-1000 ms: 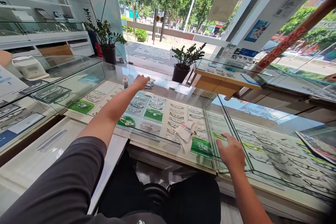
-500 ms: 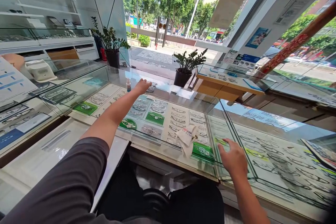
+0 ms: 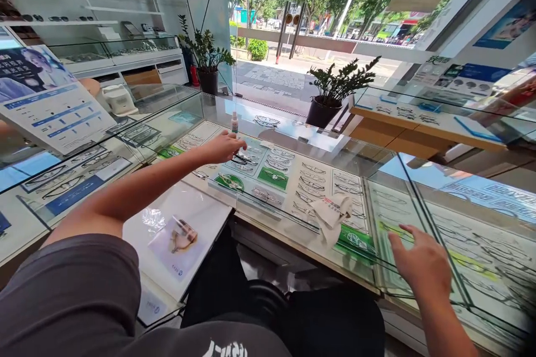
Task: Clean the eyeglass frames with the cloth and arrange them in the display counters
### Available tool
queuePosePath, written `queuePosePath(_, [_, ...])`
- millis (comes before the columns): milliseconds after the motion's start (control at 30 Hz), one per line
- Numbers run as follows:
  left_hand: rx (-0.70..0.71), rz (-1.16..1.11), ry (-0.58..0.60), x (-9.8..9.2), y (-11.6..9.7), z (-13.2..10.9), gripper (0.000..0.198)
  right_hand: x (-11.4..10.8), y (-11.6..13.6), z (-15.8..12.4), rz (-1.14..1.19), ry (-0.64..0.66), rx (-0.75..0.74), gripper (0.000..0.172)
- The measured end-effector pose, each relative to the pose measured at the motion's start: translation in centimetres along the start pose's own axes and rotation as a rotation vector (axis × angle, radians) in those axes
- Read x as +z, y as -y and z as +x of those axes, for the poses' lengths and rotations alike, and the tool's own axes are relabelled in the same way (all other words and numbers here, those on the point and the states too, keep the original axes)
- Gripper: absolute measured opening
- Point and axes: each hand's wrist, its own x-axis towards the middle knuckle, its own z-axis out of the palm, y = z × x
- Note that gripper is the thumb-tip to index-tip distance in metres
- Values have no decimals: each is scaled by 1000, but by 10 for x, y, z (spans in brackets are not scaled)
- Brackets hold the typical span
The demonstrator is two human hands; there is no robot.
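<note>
My left hand is over the glass counter, its fingers closed on a dark-framed pair of eyeglasses that hangs below the fingertips. Just behind it stands a small clear spray bottle with a pinkish top. A second pair of eyeglasses lies on the glass farther back. At the right, my right hand is open, thumb and fingers apart, above the case's glass; whether it touches the glass I cannot tell. A crumpled cream cleaning cloth with printed letters lies near the front edge, between the hands.
Rows of eyeglass frames lie under the glass counter top. A printed sign stands at the left. Below it, a white drawer or board projects toward me. Potted plants stand beyond the counter, by the window.
My left hand has drawn back toward me with a pair of eyeglasses, leaving another pair on the glass. The view has turned left. My right hand stays open above the case.
</note>
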Motion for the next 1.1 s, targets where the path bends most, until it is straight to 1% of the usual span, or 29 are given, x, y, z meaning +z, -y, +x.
queuePosePath(100, [-57, 13, 30, 0, 12, -37, 51, -4, 4, 1, -18, 35, 12, 82])
queuePosePath(167, [-111, 29, 24, 2, 23, -53, 52, -5, 6, 2, -38, 55, 29, 88])
queuePosePath(233, [-157, 41, 13, 4, 34, -64, 52, -6, 8, 3, -52, 59, 47, 93])
queuePosePath(333, [-205, 51, 15, 9, 47, -74, 53, -7, 8, 2, -51, 53, 52, 97])
queuePosePath(500, [-240, 82, 38, 10, 59, -86, 58, -5, 6, 1, -40, 64, 64, 93])
queuePosePath(633, [-238, 85, 21, 9, 58, -93, 58, -7, 11, 1, -50, 70, 55, 94])
queuePosePath(700, [-242, 93, -17, 8, 54, -98, 58, -11, 16, 0, -82, 90, 79, 95])
queuePosePath(733, [-258, 93, -55, 8, 51, -100, 57, -14, 18, -1, -96, 103, 92, 95])
queuePosePath(800, [-352, 69, -174, 7, 45, -106, 51, -18, 23, -3, -102, 123, 108, 94])
queuePosePath(867, [-545, -38, -286, 6, 39, -111, 41, -21, 26, -4, -79, 129, 113, 91])
queuePosePath(900, [-657, -139, -310, 6, 37, -112, 37, -22, 27, -4, -68, 132, 114, 90])
queuePosePath(933, [-762, -261, -304, 5, 35, -112, 34, -22, 28, -4, -61, 133, 115, 89])
queuePosePath(967, [-846, -381, -272, 4, 35, -111, 32, -22, 28, -4, -57, 131, 117, 89])
queuePosePath(1000, [-902, -477, -230, 3, 34, -110, 29, -23, 29, -5, -55, 128, 118, 88])
queuePosePath(1033, [-931, -538, -200, 2, 34, -107, 26, -22, 29, -5, -54, 124, 120, 88])
queuePosePath(1067, [-943, -570, -195, 1, 34, -103, 24, -22, 29, -5, -53, 121, 122, 88])
queuePosePath(1100, [-950, -600, -220, -1, 34, -98, 23, -22, 29, -5, -51, 119, 123, 87])
